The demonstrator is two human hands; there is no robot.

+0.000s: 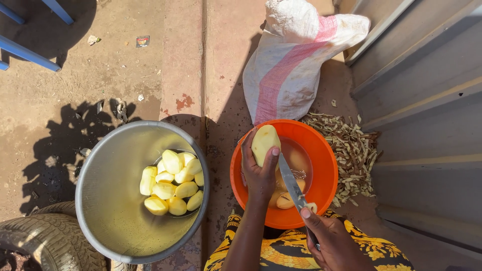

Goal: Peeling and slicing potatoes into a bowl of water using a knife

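Observation:
My left hand [258, 173] grips a pale peeled potato [264, 143] and holds it upright over the orange basin [321, 150]. My right hand [329, 236] holds a knife [292, 186] by its handle, the blade pointing up toward the potato, close to my left thumb. The basin holds murky water with another potato [285, 200] lying in it. To the left a large metal bowl [108, 195] contains several peeled yellow potatoes [172, 183].
A white sack with a red stripe [293, 60] leans behind the basin. A pile of potato peelings [351, 150] lies to the right beside a grey metal wall [427, 125]. A tyre [47, 238] sits at the bottom left; blue chair legs [27, 52] stand top left.

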